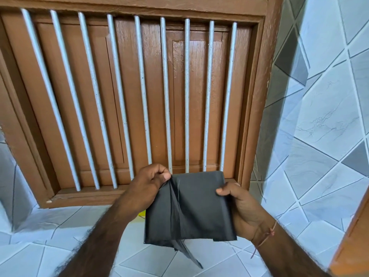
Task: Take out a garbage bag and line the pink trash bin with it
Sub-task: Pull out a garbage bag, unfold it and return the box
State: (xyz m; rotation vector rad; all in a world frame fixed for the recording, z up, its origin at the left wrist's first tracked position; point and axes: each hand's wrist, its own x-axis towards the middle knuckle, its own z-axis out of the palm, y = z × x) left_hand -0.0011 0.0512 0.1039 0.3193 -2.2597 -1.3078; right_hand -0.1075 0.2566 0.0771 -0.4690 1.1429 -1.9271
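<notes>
A folded black garbage bag (195,208) hangs in front of me, held flat between both hands. My left hand (147,184) pinches a loose layer at the bag's upper left corner. My right hand (239,208) grips the bag's right edge, thumb on the front. One thin flap of the bag trails down below the fold. The pink trash bin is not in view.
A brown wooden window (139,96) with several grey vertical bars fills the wall ahead. Pale tiled walls (319,116) surround it. A small yellow thing (142,213) peeks out behind my left wrist. An orange-brown edge (351,246) stands at the far right.
</notes>
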